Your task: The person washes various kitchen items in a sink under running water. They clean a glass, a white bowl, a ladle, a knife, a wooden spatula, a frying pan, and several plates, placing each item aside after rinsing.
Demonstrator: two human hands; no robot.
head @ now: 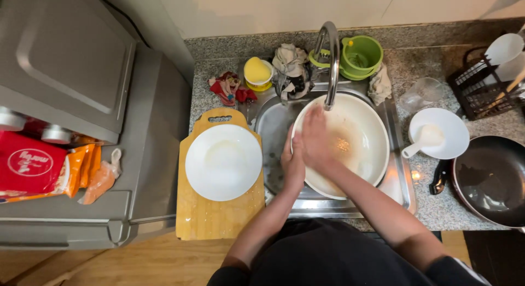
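A large white bowl [361, 127] sits tilted in the steel sink [273, 122], under the curved tap [331, 62]. My left hand [292, 160] grips the bowl's left rim from outside. Inside the bowl, my right hand [316, 138] lies flat with fingers together against the left wall. Brownish residue and water show on the bowl's bottom.
A white plate [223, 162] rests on a wooden cutting board [216, 215] left of the sink. On the right counter lie a white dish with a ladle [437, 134], a dark frying pan [489, 179], a glass [421, 93] and a black rack [481, 86]. Green containers [358, 56] and rags stand behind the tap.
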